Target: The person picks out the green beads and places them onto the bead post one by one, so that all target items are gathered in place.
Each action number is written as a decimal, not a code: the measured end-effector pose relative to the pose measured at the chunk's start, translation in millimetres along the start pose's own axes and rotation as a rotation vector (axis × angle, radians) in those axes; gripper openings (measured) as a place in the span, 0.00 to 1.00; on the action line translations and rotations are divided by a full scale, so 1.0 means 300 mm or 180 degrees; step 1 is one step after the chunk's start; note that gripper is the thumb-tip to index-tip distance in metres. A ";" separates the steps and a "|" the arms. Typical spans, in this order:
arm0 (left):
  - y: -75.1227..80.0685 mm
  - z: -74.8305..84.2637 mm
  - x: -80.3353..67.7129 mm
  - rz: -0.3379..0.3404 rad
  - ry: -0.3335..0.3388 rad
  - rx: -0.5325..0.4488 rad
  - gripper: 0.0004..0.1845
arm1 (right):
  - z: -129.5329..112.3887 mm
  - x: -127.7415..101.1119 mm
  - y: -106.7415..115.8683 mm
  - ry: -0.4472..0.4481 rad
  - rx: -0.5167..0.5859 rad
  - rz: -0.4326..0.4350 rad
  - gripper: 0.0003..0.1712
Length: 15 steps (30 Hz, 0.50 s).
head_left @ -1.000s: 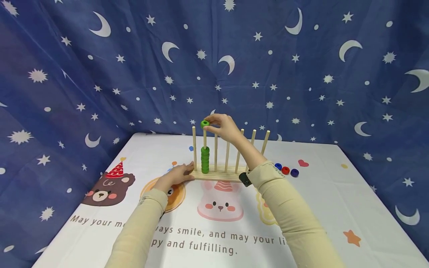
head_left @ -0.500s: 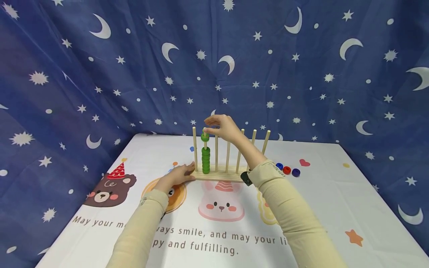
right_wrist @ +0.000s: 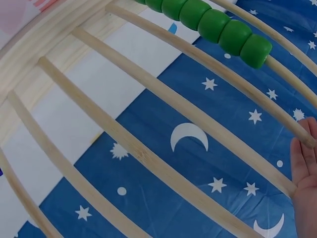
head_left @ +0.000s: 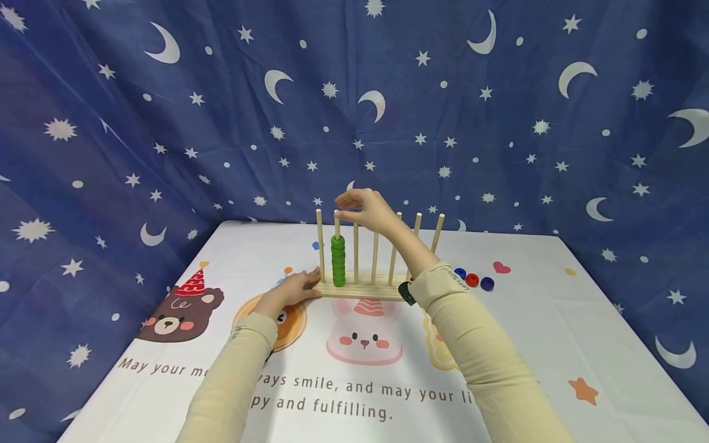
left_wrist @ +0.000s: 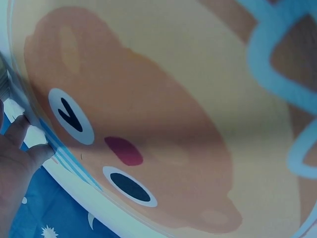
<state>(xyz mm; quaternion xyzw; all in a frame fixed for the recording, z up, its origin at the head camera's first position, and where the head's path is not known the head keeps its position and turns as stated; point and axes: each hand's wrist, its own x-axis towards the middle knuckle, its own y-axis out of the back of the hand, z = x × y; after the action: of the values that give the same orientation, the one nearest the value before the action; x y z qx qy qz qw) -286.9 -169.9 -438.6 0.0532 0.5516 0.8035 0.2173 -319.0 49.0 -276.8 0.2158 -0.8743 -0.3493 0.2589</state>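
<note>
A wooden rack point(head_left: 365, 289) with several upright pegs stands on the table. Its second peg from the left carries a stack of green rings point(head_left: 338, 261), seen again in the right wrist view as green rings point(right_wrist: 213, 22). My right hand point(head_left: 362, 208) hovers open by that peg's tip, fingers relaxed and holding nothing; one fingertip shows by a peg end as fingers point(right_wrist: 303, 163). My left hand point(head_left: 293, 290) rests flat on the table, fingertips touching the rack's left end. In the left wrist view the left hand point(left_wrist: 17, 163) lies on the printed cloth.
A blue ring point(head_left: 460, 272), a red ring point(head_left: 472, 280) and a dark blue ring point(head_left: 487, 283) lie on the table right of the rack. The white tablecloth point(head_left: 365, 381) has cartoon animals and text. A starry blue curtain point(head_left: 221, 111) hangs behind.
The right hand let go of the green ring at the peg's top. The ring slid down and now sits on the green stack. The left hand stayed put.
</note>
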 end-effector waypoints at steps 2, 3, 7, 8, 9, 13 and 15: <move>-0.002 -0.001 0.003 0.0010 -0.0030 -0.0034 0.30 | 0.002 -0.003 -0.002 0.0001 0.0010 0.0033 0.21; -0.001 0.000 0.004 0.0012 -0.0025 -0.0060 0.30 | 0.003 -0.005 -0.003 0.0002 0.0025 0.0064 0.21; 0.003 0.005 0.011 -0.0005 0.0014 -0.0124 0.31 | 0.009 -0.024 -0.008 0.0035 0.0173 0.0210 0.22; 0.004 0.006 0.011 -0.0006 0.0025 -0.0119 0.31 | 0.010 -0.031 -0.010 0.0050 0.0210 0.0254 0.22; 0.005 0.006 0.010 -0.0005 0.0034 -0.0114 0.31 | 0.010 -0.038 -0.012 0.0075 0.0255 0.0297 0.22; 0.003 0.002 0.003 0.0035 0.0023 -0.0086 0.30 | -0.005 -0.060 -0.022 0.0206 0.0333 0.0429 0.22; -0.001 0.003 0.001 0.0051 0.0026 -0.0122 0.30 | -0.018 -0.069 -0.023 0.0254 0.0340 0.0480 0.21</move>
<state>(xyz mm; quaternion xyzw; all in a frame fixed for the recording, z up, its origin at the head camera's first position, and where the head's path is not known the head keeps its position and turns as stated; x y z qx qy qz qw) -286.8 -168.9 -438.6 0.0502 0.5365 0.8159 0.2095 -298.4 53.3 -284.7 0.1765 -0.8944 -0.2728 0.3072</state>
